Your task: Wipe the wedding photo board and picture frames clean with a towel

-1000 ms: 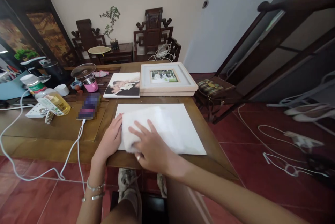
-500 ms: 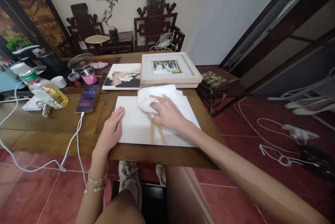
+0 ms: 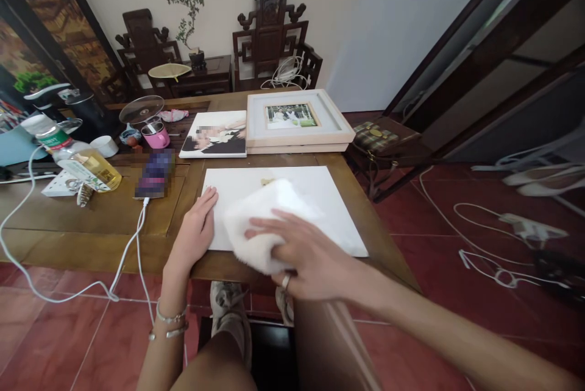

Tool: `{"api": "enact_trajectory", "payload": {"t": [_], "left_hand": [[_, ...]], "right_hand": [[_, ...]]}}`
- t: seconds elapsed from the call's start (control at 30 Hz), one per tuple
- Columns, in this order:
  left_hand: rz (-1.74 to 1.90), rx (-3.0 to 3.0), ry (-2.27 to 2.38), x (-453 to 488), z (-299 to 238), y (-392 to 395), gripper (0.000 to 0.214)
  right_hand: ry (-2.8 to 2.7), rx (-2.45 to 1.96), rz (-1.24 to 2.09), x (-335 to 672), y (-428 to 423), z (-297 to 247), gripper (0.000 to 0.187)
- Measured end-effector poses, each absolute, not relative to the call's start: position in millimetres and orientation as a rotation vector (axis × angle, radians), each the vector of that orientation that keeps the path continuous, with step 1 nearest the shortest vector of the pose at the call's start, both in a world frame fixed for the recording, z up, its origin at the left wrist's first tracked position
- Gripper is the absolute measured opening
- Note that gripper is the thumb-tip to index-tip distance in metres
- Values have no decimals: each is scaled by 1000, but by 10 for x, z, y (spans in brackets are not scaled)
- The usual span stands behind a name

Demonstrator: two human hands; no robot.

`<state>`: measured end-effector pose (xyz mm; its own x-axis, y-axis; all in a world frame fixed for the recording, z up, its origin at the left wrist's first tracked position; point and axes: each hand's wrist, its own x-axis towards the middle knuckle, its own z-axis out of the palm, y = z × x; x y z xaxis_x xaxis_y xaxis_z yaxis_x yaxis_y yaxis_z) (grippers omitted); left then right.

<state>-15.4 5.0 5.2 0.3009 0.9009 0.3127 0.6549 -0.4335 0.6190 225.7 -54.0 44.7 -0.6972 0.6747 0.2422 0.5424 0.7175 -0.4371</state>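
Observation:
A flat white board (image 3: 340,226) lies near the table's front edge, with a small tan piece (image 3: 267,182) showing at its far side. My left hand (image 3: 196,223) rests with outstretched fingers on the board's left edge, holding nothing. In my right hand (image 3: 315,257), which wears a ring, is a bunched white cloth (image 3: 256,236). The cloth lies on the front half of the board and hangs a little over its near edge. Most of the tan part beneath is hidden by the cloth.
Behind the board are a framed picture (image 3: 292,117) and a photo panel (image 3: 214,135). To the left stand a phone (image 3: 155,173) on a white cable, a bottle of yellow liquid (image 3: 94,165), a pink mug (image 3: 155,134) and a white power strip (image 3: 59,185).
My right hand has drawn the cloth from the board's far side toward its near edge. The tan strips at the front are now covered. My left hand has stayed in place.

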Motion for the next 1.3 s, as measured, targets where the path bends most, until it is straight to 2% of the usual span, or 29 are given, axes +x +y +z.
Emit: {"api": "enact_trajectory", "payload": {"t": [0.17,0.3,0.4,0.5,0.63,0.8,0.93,1.13,1.3], "left_hand": [[880,2190,1401,-140,81,25,42],[957,2111,1391,-128,155,-22,49],[1095,2044,1352,-114,212,-36,52],[1167,2029,1323,-99,243,-15,53],[1081,2092,1309,-84,227,26,52],[673,2299,1379,-73,152,58,48],[579,2392,1435,-75,109,75,48],[617,2420,1429,-91,114,78,45],[643,2415,1405,-85,139,77,42]], "right_hand": [[-2486,-1314,220,2343,82,411,29],[-2482,-1419,180,2024,271,387,33],[-2564,-1212,174,1785,130,384,31],[-2712,-789,199,1714,-133,420,23],[-2776,-550,317,1890,-430,514,17],[-2655,-997,354,2261,-396,599,12],[-2589,-1309,223,2297,-26,605,17],[-2537,-1293,224,1753,483,655,25],[-2507,-1296,273,1524,580,665,25]]}}
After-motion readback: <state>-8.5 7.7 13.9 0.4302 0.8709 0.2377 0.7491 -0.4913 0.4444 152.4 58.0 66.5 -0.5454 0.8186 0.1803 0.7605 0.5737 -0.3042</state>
